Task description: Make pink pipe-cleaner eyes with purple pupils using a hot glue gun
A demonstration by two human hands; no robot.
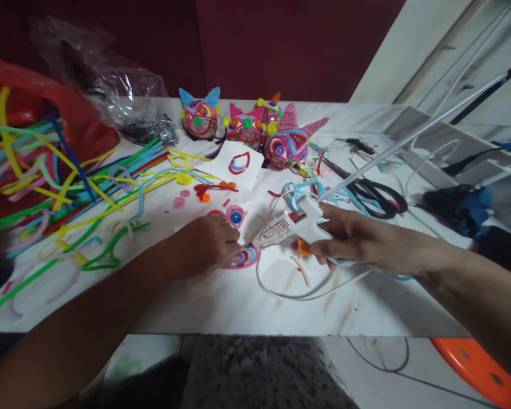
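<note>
A white hot glue gun (276, 227) is gripped in my right hand (349, 236), its nozzle pointing left and a long clear glue stick (409, 139) rising from its back. Right at the nozzle, my left hand (210, 241) has its fingers closed together; what they pinch is hidden. Under and around those fingers lies a pink-edged pipe-cleaner shape (244, 257) with coiled stripes, and above them a blue button (235, 217) sits in a pink ring. An orange trigger (305, 248) shows by my right fingers.
Decorated round heads (286, 149) with pipe-cleaner ears stand at the back. Black scissors (377, 196) lie at right beside blue pipe cleaners. A paper with a drop shape (238, 165) lies mid-table. Loose pipe cleaners (89, 193) and a red bag (80, 128) fill the left. The gun's cable (276, 292) loops in front.
</note>
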